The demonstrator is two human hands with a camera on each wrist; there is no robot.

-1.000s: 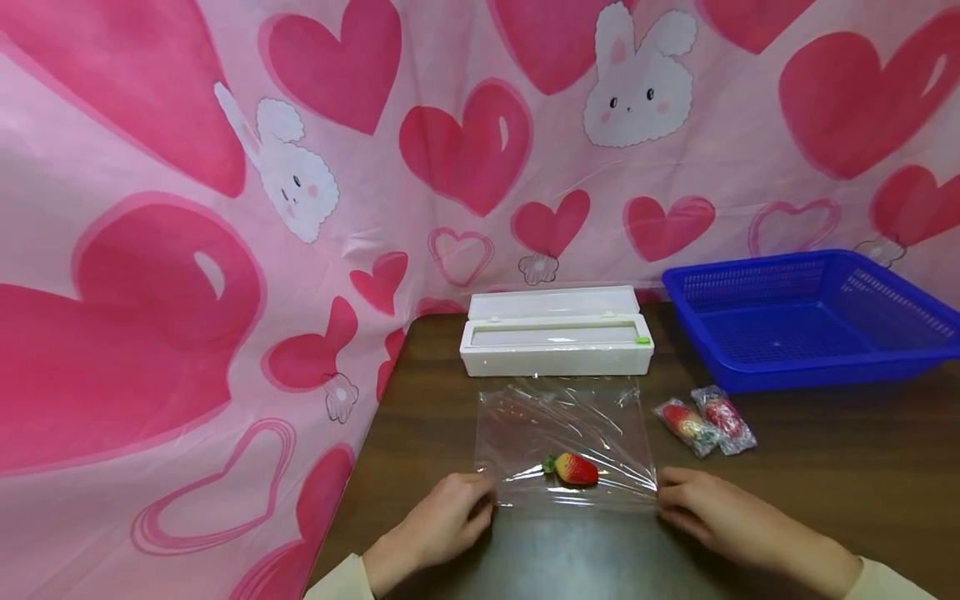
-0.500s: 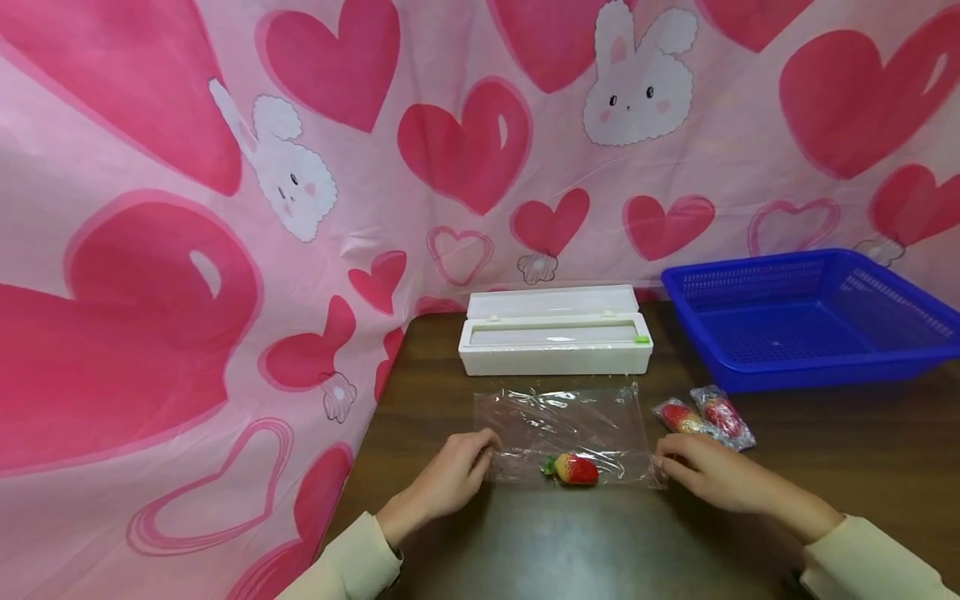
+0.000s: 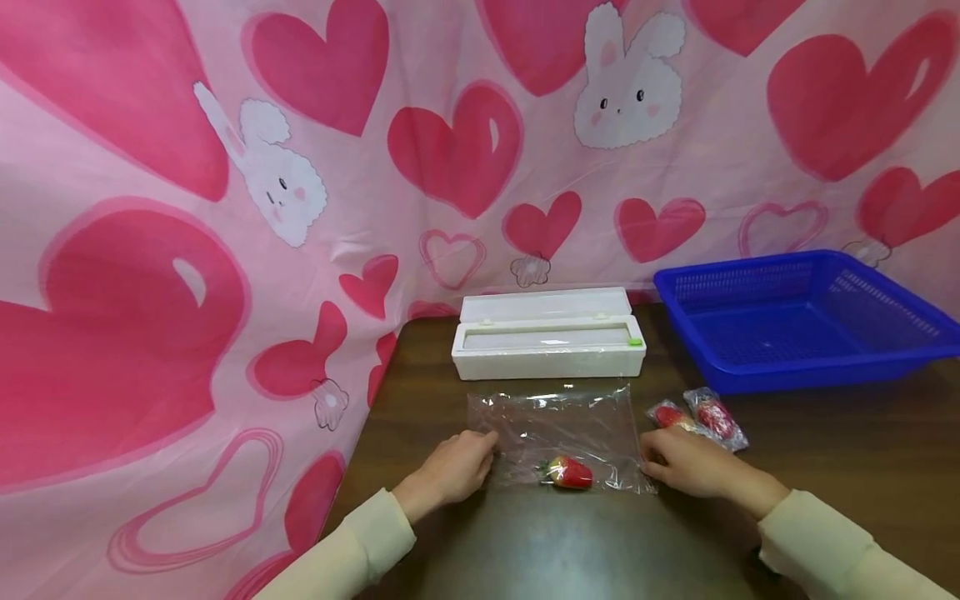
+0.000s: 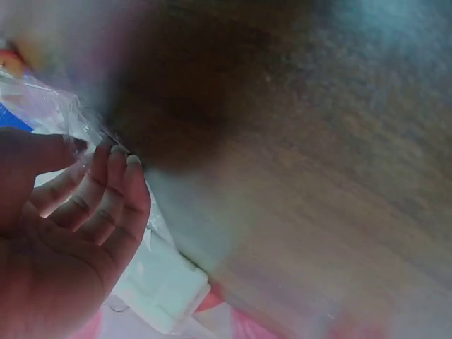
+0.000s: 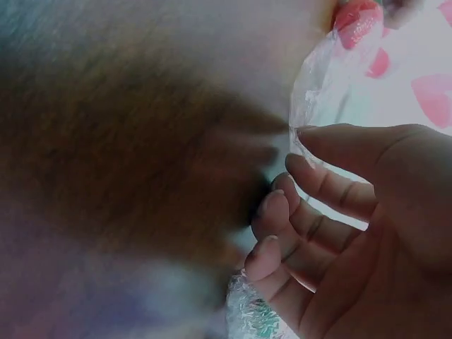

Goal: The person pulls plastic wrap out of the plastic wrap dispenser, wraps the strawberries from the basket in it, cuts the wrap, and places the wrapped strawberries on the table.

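A sheet of clear plastic wrap [image 3: 547,417] lies on the dark wooden table in the head view. Near its front edge is a red and yellow strawberry [image 3: 572,473] with a green leafy end pointing left; film seems to cover it. My left hand [image 3: 453,467] pinches the wrap's left side between thumb and fingers, as the left wrist view also shows. On the opposite side my right hand [image 3: 693,461] pinches the wrap's right edge, its other fingers loosely bent in the right wrist view. Neither hand touches the strawberry.
Behind the wrap stands a white wrap dispenser box [image 3: 547,364], lid raised, with a green slider [image 3: 635,342]. Two film-wrapped strawberries [image 3: 714,418] lie beyond my right hand, partly hidden by it. A blue plastic basket [image 3: 817,379] sits at the back right, before a heart-patterned cloth.
Both hands have moved away from me, carrying the front edge of the wrap back toward the strawberry. The right hand has also come slightly left. The strawberry stays in about the same place.
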